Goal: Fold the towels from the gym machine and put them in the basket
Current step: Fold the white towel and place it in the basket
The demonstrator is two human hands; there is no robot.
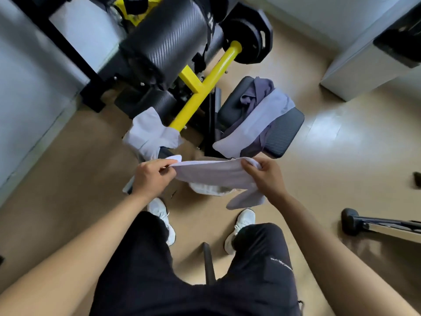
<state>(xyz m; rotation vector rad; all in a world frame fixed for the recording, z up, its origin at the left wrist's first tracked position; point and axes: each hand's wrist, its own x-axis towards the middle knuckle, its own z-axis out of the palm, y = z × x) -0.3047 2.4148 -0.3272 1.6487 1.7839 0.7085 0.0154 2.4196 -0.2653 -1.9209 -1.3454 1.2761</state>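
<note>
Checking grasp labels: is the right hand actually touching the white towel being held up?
Touching. The head view shows the right hand pinching the white towel at its end.

This was a gym room: a yellow-framed weight machine (200, 92) with black roller pads (164, 42) and a weight plate (248, 33) filled the upper centre, a padded seat (284, 133) beside it, tan floor (319, 156) below.
</note>
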